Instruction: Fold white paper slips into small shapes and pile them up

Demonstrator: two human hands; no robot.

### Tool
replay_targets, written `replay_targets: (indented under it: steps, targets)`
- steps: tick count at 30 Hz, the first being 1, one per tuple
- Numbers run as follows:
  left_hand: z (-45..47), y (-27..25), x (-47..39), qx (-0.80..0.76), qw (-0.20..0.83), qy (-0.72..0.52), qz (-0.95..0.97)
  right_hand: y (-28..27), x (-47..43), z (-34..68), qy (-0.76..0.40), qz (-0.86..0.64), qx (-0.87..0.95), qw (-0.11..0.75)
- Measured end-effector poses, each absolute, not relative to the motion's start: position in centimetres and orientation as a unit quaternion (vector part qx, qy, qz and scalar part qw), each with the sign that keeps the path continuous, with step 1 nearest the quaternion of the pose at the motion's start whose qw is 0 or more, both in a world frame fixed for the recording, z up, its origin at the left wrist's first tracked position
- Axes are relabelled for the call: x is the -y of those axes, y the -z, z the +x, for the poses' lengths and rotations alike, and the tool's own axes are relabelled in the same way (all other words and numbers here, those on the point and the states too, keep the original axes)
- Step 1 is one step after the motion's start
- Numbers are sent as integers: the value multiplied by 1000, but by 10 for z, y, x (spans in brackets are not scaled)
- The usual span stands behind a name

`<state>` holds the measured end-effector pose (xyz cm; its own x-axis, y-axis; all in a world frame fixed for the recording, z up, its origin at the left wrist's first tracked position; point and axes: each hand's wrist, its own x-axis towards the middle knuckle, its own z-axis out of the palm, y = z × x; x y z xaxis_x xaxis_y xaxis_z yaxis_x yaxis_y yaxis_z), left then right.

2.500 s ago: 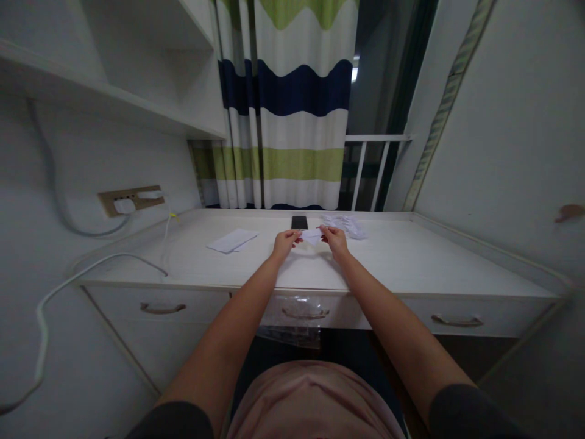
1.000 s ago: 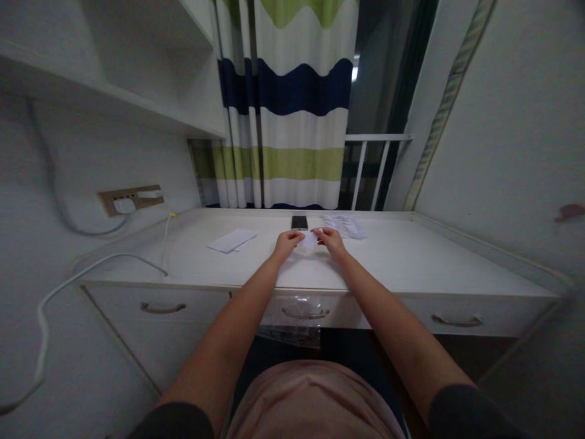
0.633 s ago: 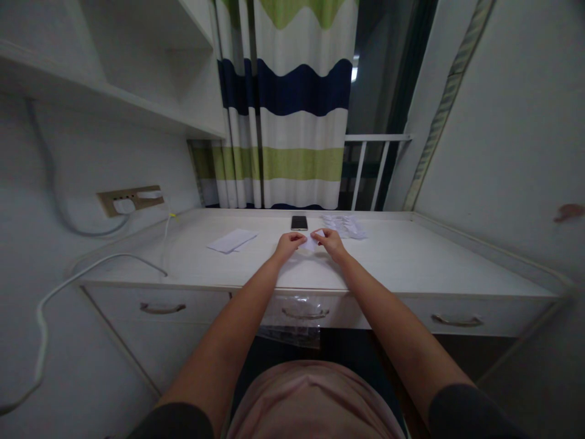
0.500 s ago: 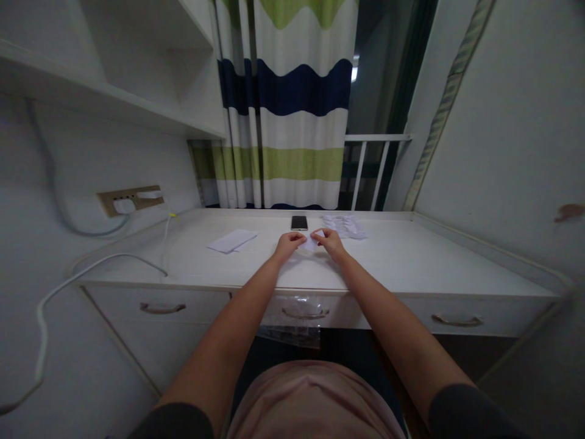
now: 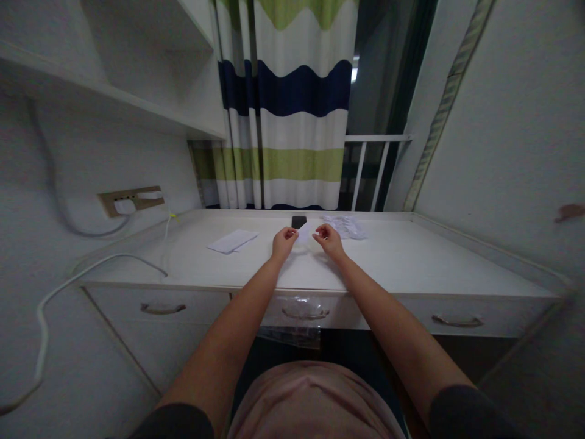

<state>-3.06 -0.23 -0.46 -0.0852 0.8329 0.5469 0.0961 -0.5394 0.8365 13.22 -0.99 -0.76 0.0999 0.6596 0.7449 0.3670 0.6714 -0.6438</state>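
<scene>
My left hand [image 5: 284,242] pinches a small piece of white paper [image 5: 303,233] by its left side, raised a little over the white desk. Just right of the paper is my right hand [image 5: 328,241], fingers bent and slightly apart, with nothing visible between them. Part of a dark phone [image 5: 298,221] shows behind the paper. A crumpled heap of white paper pieces [image 5: 350,227] lies beyond my right hand.
Flat white paper sheets [image 5: 232,241] rest left of my hands on the desk [image 5: 411,262]. A white cable [image 5: 105,259] crosses the desk's left end. Drawers with metal handles [image 5: 457,321] run below the front edge. A striped curtain [image 5: 301,134] hangs behind.
My right hand has let go of the paper and moved slightly right. My left hand keeps the paper, now tilted and shifted left, partly covering the phone.
</scene>
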Motion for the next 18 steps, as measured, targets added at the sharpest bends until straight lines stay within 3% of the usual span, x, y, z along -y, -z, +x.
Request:
replay_targets:
  steps: [7,18]
  targets:
    - [-28,7,4,-361,306,-603,642,7,13,126,-221,-385,695,566]
    - [-26,5,11,-330,345,-577,662,7,18,123,-308,-374,669,564]
